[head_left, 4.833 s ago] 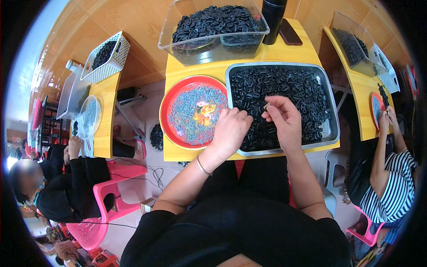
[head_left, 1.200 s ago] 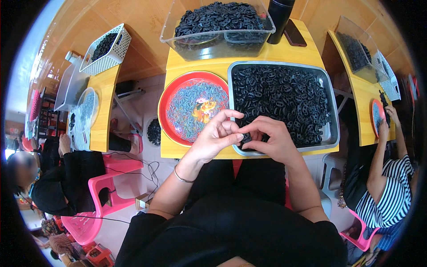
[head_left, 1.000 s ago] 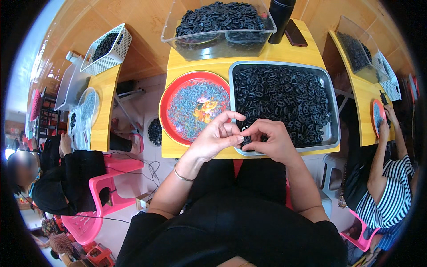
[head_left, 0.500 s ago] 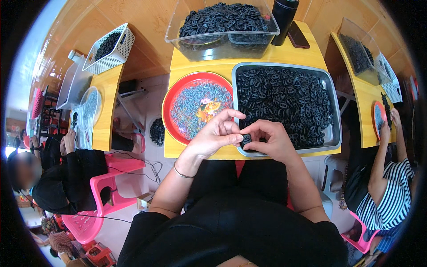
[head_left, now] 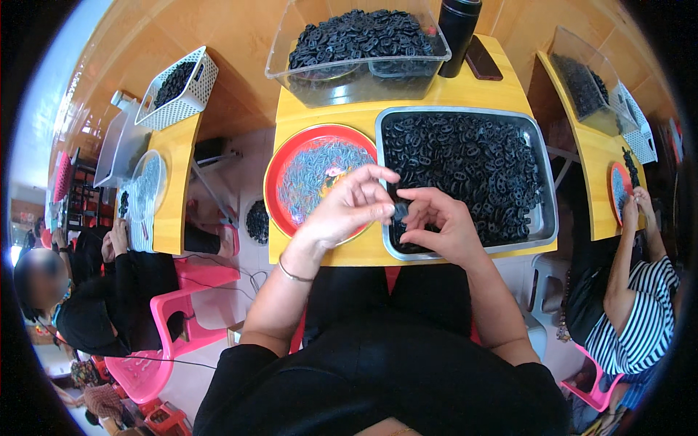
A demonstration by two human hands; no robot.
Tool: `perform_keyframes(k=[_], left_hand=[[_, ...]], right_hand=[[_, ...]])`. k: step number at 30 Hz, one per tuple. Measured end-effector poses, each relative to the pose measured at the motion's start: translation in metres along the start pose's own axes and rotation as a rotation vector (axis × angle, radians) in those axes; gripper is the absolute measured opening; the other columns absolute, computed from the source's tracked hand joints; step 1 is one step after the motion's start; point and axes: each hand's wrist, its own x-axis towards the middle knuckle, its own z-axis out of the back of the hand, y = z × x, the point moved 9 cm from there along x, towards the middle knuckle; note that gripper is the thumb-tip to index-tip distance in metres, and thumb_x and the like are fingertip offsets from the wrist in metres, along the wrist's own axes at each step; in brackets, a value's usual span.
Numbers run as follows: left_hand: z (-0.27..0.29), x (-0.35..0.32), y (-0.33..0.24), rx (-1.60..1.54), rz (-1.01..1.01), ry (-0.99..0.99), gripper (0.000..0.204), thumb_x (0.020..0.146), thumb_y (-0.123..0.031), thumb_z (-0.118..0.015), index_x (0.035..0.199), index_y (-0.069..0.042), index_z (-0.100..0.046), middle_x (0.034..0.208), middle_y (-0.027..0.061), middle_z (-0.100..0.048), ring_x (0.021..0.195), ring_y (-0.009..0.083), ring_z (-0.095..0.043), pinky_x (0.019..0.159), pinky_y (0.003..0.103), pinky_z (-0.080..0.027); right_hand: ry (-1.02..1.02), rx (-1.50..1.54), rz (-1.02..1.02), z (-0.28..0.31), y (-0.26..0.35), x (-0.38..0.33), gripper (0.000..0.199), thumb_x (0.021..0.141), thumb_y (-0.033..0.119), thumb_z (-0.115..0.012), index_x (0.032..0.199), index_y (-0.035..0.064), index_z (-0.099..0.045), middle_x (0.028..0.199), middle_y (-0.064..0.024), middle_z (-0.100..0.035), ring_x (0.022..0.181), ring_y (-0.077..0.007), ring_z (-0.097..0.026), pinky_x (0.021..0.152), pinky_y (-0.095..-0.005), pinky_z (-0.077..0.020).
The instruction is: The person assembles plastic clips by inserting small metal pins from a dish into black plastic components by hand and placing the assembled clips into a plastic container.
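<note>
Pinching one small black plastic piece (head_left: 400,211) between them, left hand (head_left: 347,207) and right hand (head_left: 438,224) meet over the near-left corner of the metal tray (head_left: 547,190). Left fingers (head_left: 363,212) curl closed, thumb & forefinger tips on the piece; right fingers (head_left: 420,215) also closed on it from the other side. Piece is held just above the tray's front rim, not resting in it.

Tray is full of similar black pieces (head_left: 465,163), sits on the right half of the yellow surface (head_left: 469,91). Red round plate (head_left: 285,166) w/ a heap of thin pale-blue bits (head_left: 313,174) lies just left of the tray, partly under the left hand. Thin bracelet (head_left: 293,274) on left wrist.

Behind: clear plastic bin (head_left: 356,73) w/ more black pieces, dark cylindrical bottle (head_left: 458,27) & a dark phone (head_left: 483,59) at the far right edge.

Left side: white basket (head_left: 185,94) on a neighbouring yellow surface, person in black seated by pink chairs (head_left: 193,305). Right side: person in striped top (head_left: 643,312) at another surface.
</note>
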Motion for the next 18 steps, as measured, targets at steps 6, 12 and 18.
perform_keyframes(k=[6,12,18], left_hand=[[0.054,0.040,-0.139,0.461,-0.443,-0.341,0.019,0.078,-0.003,-0.061,0.097,-0.002,-0.055,0.078,0.0019,-0.059,0.069,0.0100,-0.057,0.066,0.022,-0.048],[0.083,0.062,-0.215,1.170,-0.615,-0.613,0.015,0.078,-0.007,-0.062,0.092,-0.003,-0.063,0.082,0.0083,-0.063,0.075,0.0147,-0.062,0.067,0.024,-0.049],[0.052,0.024,-0.119,1.297,-0.431,-0.326,0.012,0.076,-0.008,-0.061,0.085,-0.001,-0.063,0.078,0.0117,-0.062,0.073,0.0199,-0.061,0.066,0.031,-0.048]], right_hand=[[-0.164,0.027,-0.021,0.020,-0.002,-0.003,0.031,0.077,-0.004,-0.058,0.106,0.0010,-0.053,0.077,-0.0007,-0.054,0.069,-0.0046,-0.052,0.062,-0.0170,-0.0428],[-0.181,-0.022,-0.033,0.018,-0.004,-0.002,0.023,0.078,0.000,-0.059,0.101,0.0023,-0.057,0.074,-0.0003,-0.057,0.066,-0.0038,-0.053,0.060,-0.0176,-0.0427],[-0.221,-0.046,-0.078,0.028,-0.007,-0.003,0.017,0.078,0.002,-0.060,0.096,0.0023,-0.060,0.074,-0.0003,-0.058,0.066,-0.0044,-0.053,0.060,-0.0180,-0.0429]])
